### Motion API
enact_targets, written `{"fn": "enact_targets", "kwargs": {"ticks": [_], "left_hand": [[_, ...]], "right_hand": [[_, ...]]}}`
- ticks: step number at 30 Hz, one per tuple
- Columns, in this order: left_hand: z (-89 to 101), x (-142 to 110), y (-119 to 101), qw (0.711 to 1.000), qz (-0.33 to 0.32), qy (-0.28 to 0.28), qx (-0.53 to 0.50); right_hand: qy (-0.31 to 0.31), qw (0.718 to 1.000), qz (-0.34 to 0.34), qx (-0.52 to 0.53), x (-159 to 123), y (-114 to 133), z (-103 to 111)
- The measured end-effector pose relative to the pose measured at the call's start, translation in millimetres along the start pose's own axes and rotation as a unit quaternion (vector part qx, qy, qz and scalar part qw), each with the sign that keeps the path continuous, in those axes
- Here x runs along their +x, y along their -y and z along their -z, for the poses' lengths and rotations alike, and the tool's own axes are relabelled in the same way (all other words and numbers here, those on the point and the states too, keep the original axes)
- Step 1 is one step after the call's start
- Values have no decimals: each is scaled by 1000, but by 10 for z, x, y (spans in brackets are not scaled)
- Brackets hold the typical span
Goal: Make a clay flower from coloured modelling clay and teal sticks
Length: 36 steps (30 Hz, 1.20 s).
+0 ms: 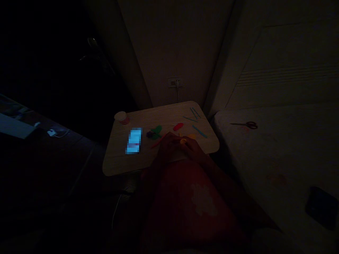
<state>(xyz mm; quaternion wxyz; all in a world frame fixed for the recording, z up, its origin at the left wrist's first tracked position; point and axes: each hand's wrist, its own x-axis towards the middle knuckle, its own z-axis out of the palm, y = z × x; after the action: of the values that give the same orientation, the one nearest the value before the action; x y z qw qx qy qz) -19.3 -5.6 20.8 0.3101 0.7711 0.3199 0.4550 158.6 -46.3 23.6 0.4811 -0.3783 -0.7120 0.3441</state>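
In dim light my left hand (169,144) and my right hand (193,149) meet over the near edge of a small wooden table (119,160). Between their fingertips is a small yellow lump of modelling clay (183,141), with the fingers of both hands closed about it. Just beyond lie a red clay piece (178,126) and a flat orange-yellow piece (191,136). A thin red strip (156,142) runs beside my left hand. Green clay pieces (157,130) touch a dark purple lump (150,134) further left. Darkness hides finer finger detail.
A lit phone (134,141) and a tub (122,118) occupy the table's left side. Several blue-green sticks (199,131) lie at its right. Scissors (248,125) rest on a pale surface (254,151) to the right. A plugged socket (175,82) is behind.
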Motion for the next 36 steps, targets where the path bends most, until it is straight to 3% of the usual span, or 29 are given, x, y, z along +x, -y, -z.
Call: {"fn": "enact_targets", "kwargs": {"ticks": [7, 20, 27, 36], "left_hand": [[-7, -3, -13, 998, -12, 51, 18], [-21, 19, -123, 1000, 24, -19, 2], [-34, -27, -170, 998, 38, 58, 11], [-26, -5, -88, 996, 66, 54, -15]], "right_hand": [[34, 998, 17, -56, -32, -76, -20], [0, 997, 13, -81, 20, -74, -31], [19, 999, 5, -50, 27, -26, -2], [25, 999, 0, -35, 30, -67, 7]]}}
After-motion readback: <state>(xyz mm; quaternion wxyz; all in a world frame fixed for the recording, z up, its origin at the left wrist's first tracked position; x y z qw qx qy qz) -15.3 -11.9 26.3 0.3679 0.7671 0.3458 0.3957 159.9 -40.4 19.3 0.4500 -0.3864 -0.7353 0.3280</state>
